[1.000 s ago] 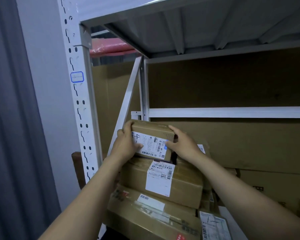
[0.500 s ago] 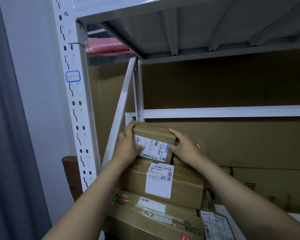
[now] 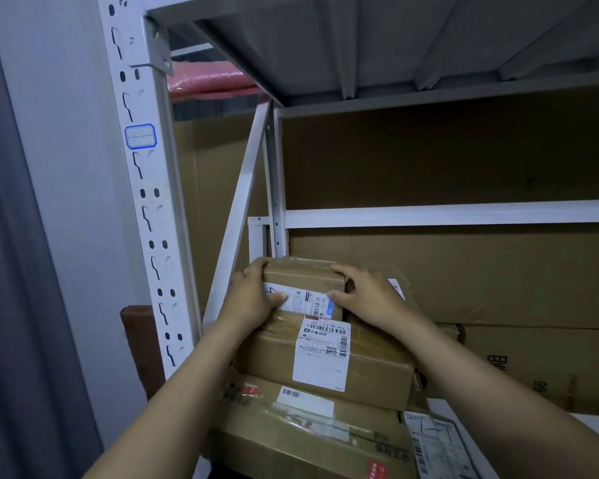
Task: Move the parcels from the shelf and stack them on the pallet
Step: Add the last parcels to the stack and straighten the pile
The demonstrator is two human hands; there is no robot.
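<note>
Atop the stack (image 3: 370, 375), parcel (image 3: 305, 275) lengthwise left-to-right, left hand (image 3: 253, 300) and right hand (image 3: 372, 299) fingers round its ends.

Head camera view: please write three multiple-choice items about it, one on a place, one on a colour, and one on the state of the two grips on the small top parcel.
1. Where is the small brown cardboard parcel?
A. On top of a larger brown cardboard parcel
B. On the floor
C. On the upper shelf board

2. What colour is the border of the small rectangular sticker on the white metal shelf post?
A. Red
B. Blue
C. Green

3. How do the left-hand grip and the right-hand grip stand?
A. Neither touches the small parcel
B. Only the right holds it
C. Both hold it, one at each end

Answers: 1 A, the larger parcel lies directly beneath it. 2 B, a blue outline frames the sticker. 3 C, fingers curl over its top edge and thumbs press its labelled front.
</note>
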